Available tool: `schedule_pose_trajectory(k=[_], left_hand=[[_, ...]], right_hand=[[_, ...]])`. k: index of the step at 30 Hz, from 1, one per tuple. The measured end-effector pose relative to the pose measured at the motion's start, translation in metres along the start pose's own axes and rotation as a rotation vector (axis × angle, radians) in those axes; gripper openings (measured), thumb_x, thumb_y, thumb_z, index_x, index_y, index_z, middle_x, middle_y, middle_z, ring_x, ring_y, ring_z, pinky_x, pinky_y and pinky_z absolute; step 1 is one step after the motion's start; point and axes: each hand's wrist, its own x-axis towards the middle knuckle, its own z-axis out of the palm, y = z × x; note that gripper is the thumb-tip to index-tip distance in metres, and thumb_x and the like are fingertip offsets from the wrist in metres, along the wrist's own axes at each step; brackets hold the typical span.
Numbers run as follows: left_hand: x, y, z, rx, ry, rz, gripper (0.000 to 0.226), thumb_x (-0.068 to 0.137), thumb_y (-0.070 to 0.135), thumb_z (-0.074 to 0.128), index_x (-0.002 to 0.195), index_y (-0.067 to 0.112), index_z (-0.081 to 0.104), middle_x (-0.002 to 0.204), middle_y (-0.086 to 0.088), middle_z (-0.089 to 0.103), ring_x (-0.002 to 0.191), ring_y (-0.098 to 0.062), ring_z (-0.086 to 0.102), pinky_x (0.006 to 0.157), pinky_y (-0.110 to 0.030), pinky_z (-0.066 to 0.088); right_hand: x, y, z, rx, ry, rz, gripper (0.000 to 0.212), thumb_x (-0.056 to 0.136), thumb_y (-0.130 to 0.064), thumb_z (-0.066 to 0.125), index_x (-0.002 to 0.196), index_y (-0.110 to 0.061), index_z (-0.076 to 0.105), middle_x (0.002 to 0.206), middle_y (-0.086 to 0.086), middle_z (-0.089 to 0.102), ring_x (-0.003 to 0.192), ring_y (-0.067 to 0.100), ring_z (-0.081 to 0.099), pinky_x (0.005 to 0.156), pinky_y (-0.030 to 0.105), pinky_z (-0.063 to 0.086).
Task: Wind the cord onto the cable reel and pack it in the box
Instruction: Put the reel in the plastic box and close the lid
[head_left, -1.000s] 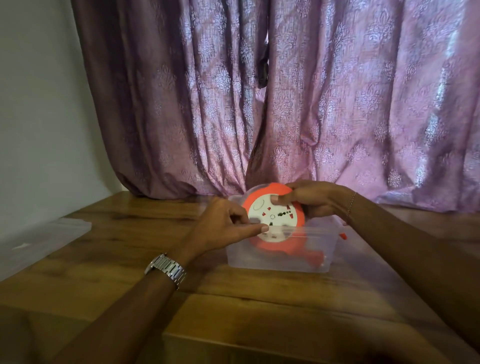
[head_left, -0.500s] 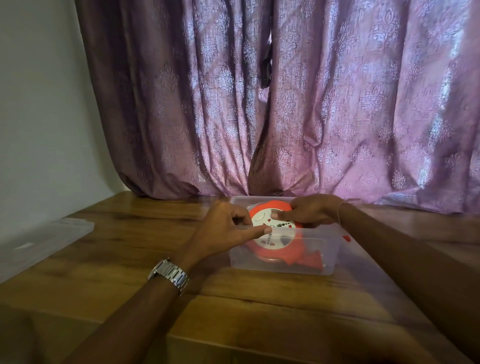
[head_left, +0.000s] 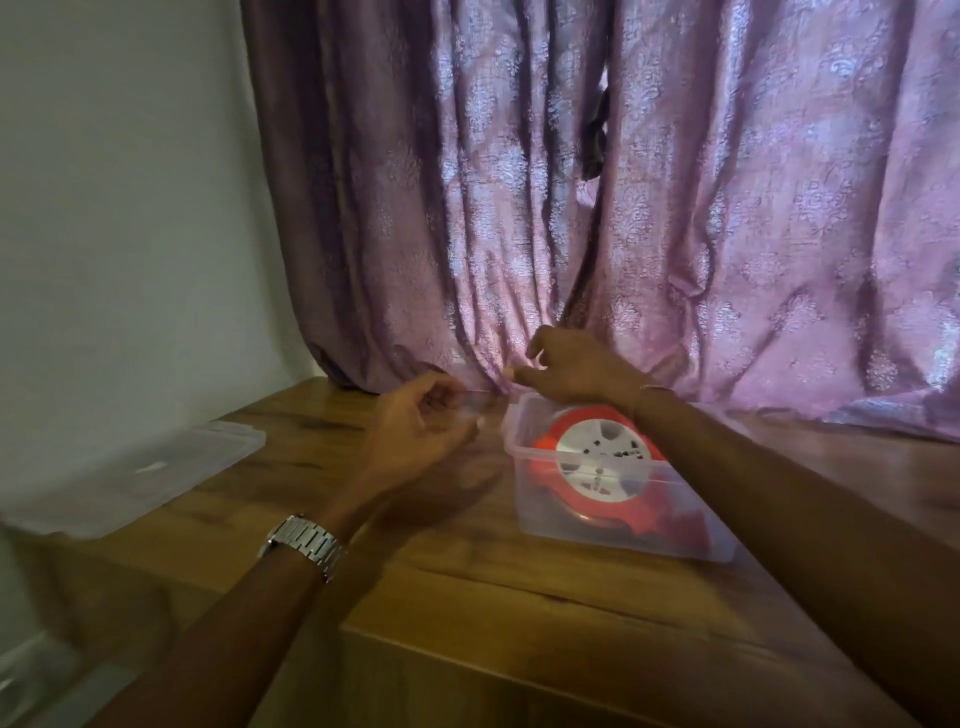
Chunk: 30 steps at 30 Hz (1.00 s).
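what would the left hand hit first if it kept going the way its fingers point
Probably the near left corner of the clear box, since the left hand has its fingers curled toward it. Depth is unclear; it might pass just behind that rim.

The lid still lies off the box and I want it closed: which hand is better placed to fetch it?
Left, probably. The lid lies at the table's left; the left hand hangs empty nearer it, the right hand over the box.
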Motion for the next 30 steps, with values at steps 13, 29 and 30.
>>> schedule_pose_trajectory(k=[13, 29, 30], left_hand=[[-0.063, -0.076, -0.160, 0.518, 0.173, -0.562, 0.071, 0.086, 0.042, 0.079, 0.143, 0.008, 0.054, 0.135, -0.014, 0.064, 0.123, -0.030, 0.060, 0.094, -0.031, 0.046], [-0.096, -0.130, -0.236, 0.729, 0.392, -1.051, 0.065, 0.093, 0.045, 0.067, 0.133, -0.002, 0.050, 0.137, -0.028, 0.052, 0.133, -0.045, 0.043, 0.108, -0.048, 0.038], [-0.096, -0.132, -0.236, 0.718, 0.394, -1.062, 0.062, 0.093, 0.044, 0.068, 0.130, -0.003, 0.051, 0.135, -0.027, 0.054, 0.132, -0.044, 0.044, 0.110, -0.049, 0.039]], right_hand=[[0.089, -0.171, 0.120, 0.345, -0.309, -0.175, 0.039, 0.088, -0.048, 0.062, 0.101, -0.012, 0.070, 0.108, 0.003, 0.067, 0.096, 0.019, 0.059, 0.078, 0.029, 0.044], [0.174, -0.266, 0.252, 0.516, -0.379, -0.136, 0.057, 0.087, -0.037, 0.067, 0.137, -0.015, 0.049, 0.134, 0.005, 0.056, 0.111, 0.023, 0.056, 0.088, 0.031, 0.047], [0.176, -0.268, 0.256, 0.526, -0.385, -0.133, 0.058, 0.086, -0.037, 0.067, 0.137, -0.016, 0.048, 0.135, 0.004, 0.055, 0.111, 0.023, 0.055, 0.088, 0.032, 0.047]])
